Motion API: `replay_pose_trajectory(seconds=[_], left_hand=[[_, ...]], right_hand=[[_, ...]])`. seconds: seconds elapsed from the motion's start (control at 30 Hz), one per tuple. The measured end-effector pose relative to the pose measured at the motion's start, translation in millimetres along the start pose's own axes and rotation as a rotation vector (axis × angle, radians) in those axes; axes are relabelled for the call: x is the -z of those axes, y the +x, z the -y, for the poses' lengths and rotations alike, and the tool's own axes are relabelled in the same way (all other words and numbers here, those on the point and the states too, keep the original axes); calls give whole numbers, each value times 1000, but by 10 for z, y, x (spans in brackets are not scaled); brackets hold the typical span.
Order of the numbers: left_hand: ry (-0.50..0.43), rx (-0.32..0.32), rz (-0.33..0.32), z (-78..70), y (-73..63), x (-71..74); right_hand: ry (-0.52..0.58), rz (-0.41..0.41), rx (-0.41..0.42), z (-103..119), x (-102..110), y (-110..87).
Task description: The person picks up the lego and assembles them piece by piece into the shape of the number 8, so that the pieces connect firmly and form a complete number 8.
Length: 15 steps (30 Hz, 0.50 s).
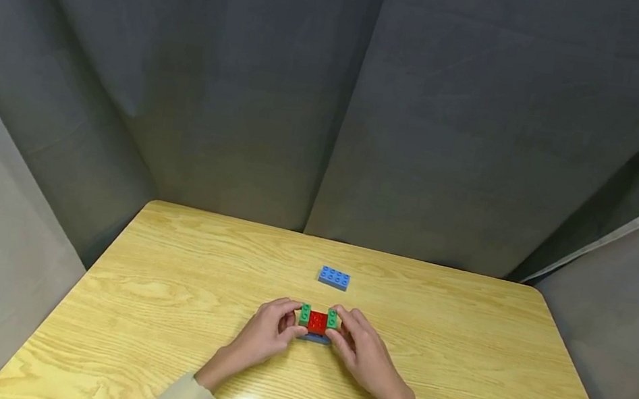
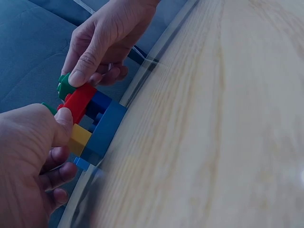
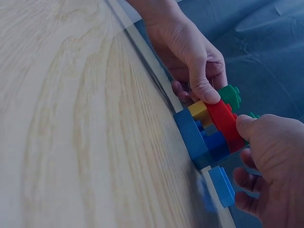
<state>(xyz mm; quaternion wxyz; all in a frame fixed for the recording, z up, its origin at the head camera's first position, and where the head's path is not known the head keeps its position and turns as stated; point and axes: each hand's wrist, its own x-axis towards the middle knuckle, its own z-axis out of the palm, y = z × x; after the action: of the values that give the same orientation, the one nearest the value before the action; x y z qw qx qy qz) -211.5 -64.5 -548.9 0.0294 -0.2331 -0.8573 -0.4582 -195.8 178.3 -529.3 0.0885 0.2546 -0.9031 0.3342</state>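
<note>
A small structure of toy building bricks stands on the table between both hands. Its base is a long blue brick (image 3: 192, 140). A yellow brick (image 3: 199, 113) and a darker blue brick (image 3: 217, 145) rise from it with a gap between them. Across these two lies a red brick (image 1: 317, 322), with one green brick (image 1: 305, 315) on its left end and another green brick (image 1: 332, 318) on its right. My left hand (image 1: 272, 326) pinches the left end of the structure, thumb at the front. At the right end, my right hand (image 1: 362, 349) pinches likewise.
A loose blue brick (image 1: 334, 278) with studs up lies on the wooden table (image 1: 168, 314), beyond the structure. Grey curtains (image 1: 245, 114) hang behind the table's far edge and along both sides.
</note>
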Motion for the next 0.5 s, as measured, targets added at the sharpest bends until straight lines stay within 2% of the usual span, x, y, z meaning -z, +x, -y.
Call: replay_pose_trajectory(seconds=[0.33,0.5], left_hand=[[-24,-23,-7,62,0,6],[-31,-2,-12,95,-30,7]], right_hand=[[-6,-58,71,-55,-80,6],[92,-77,82,-110,-181,6]])
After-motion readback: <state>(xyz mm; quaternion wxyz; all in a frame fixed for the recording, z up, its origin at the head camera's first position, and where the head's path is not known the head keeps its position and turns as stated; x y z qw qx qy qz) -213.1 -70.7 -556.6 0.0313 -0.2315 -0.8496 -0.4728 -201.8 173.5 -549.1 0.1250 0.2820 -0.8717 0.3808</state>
